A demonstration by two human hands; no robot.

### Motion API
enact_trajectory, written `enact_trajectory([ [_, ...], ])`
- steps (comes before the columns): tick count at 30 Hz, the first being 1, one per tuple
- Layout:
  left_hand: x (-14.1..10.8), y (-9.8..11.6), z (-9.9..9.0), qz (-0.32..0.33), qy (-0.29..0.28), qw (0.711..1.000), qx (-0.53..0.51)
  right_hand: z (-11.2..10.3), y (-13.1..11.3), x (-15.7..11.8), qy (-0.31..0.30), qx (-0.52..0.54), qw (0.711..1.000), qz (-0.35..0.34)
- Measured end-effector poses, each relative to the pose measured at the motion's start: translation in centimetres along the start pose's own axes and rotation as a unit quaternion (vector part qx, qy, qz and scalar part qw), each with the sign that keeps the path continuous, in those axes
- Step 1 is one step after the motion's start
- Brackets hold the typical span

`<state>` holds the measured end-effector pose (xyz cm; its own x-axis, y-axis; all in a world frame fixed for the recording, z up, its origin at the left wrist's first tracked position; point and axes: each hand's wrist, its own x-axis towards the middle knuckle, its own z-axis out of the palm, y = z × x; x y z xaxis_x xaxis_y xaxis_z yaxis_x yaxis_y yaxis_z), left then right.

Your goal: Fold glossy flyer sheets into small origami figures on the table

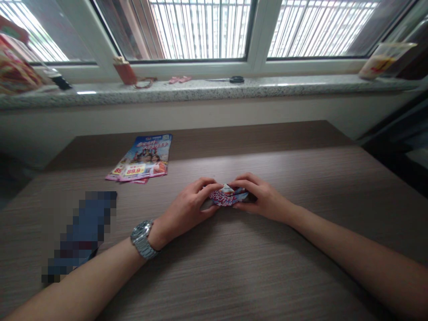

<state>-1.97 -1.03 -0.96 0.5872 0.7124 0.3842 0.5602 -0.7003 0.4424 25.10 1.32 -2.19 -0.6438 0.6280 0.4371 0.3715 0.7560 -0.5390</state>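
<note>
Between my two hands is a small folded paper piece, printed in red, blue and white, with a white pointed fold at its top. It rests on or just above the wooden table; I cannot tell which. My left hand grips its left end, fingers on top and thumb at the near side. Around that wrist is a metal watch. My right hand pinches the right end in the same manner. Parts of the paper are hidden under the fingers.
Colourful flyers lie stacked at the table's back left. A blurred-out dark blue object lies by my left forearm. On the granite windowsill are scissors, pink pieces, a reddish-orange container and a plastic cup.
</note>
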Motion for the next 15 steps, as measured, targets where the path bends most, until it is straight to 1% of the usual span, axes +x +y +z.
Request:
enact_trajectory([
  [5,0.09,-0.12,0.04,-0.002,0.000,1.000,0.002,-0.02,-0.03,0.01,-0.017,-0.028,0.999,0.005],
  [11,0.02,-0.09,0.01,-0.009,-0.002,1.000,0.008,-0.10,-0.27,0.20,0.009,-0.043,0.999,-0.003],
  [15,0.01,0.04,-0.12,-0.012,-0.004,1.000,0.009,-0.15,-0.24,0.14,0.005,-0.043,0.999,-0.007],
])
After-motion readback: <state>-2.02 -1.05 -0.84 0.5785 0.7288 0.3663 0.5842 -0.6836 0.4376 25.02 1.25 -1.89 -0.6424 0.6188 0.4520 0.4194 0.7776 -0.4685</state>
